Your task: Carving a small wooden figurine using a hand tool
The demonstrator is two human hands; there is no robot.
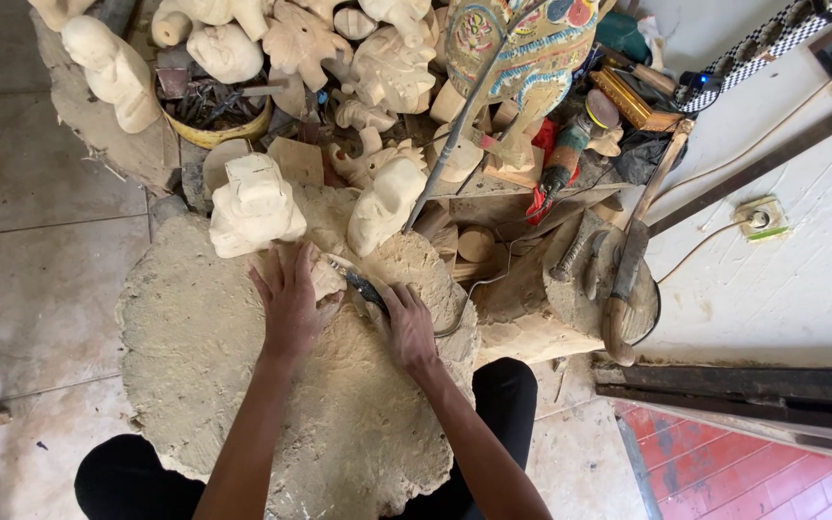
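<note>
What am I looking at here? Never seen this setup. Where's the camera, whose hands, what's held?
One picture, from a camera worn on a person's head, looking down. No machine: two bare hands. The person sits at a big rough wood slab. The left hand presses down on a small pale carving. The right hand grips a dark-handled tool whose tip meets that carving. Behind stand unpainted figures, a bowl of tools and a painted figure.

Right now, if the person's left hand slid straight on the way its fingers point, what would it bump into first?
The left hand points up the picture, away from the body, across the wood block. First in that line is most likely the pale blocky carving just past the fingertips, though depth is hard to judge from above.
</note>
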